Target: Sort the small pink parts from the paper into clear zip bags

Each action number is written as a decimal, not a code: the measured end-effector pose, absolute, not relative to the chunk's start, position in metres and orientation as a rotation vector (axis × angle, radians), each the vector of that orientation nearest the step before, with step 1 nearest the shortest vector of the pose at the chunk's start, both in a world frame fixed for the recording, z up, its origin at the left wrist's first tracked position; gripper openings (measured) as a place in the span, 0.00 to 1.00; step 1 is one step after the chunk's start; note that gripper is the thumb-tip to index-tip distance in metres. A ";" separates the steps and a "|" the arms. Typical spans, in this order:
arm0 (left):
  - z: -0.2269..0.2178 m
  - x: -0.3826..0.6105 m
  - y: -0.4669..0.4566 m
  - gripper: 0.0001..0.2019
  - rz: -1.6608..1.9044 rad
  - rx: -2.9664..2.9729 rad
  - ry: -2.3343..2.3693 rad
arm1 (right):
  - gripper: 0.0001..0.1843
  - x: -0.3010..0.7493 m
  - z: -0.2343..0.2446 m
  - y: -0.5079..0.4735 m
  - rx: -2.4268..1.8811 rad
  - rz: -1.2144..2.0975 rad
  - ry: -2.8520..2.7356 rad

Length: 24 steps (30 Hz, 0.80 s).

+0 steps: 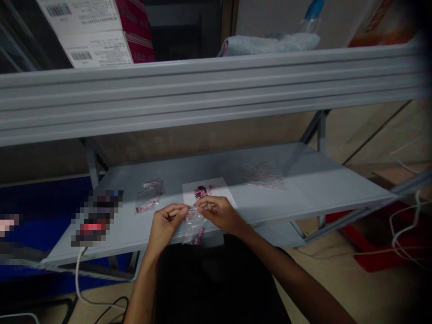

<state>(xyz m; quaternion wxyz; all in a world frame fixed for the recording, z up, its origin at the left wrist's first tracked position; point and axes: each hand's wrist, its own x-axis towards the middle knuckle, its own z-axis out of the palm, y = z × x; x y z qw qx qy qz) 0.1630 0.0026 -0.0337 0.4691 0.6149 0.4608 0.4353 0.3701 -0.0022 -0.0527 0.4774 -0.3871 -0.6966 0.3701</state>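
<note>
Left hand (165,225): narrow pinch on the top edge of a clear plastic bag (194,231).
Right hand (216,213): narrow pinch on that same edge, close to the left.
Bag: held just above the front of the grey metal shelf (320,180), with pink parts low inside; I can't tell how many in this dim view.
Filled so far: a second bag (148,197) of pink parts lies left.
Remaining: pink and dark parts (201,192) on a white sheet (191,191); a flat heap of clear bags (263,175) at right.
Overhead: a grey rail (202,99) crosses my view.
</note>
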 end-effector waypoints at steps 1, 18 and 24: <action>-0.034 0.163 0.003 0.13 1.071 1.506 1.137 | 0.12 0.369 -0.053 -0.002 -0.945 0.884 -1.697; -0.038 0.164 0.001 0.09 1.012 1.731 1.127 | 0.07 0.359 -0.047 -0.004 -0.899 0.829 -1.753; -0.036 0.166 0.001 0.11 0.994 1.760 1.149 | 0.09 0.360 -0.052 -0.003 -0.896 0.837 -1.707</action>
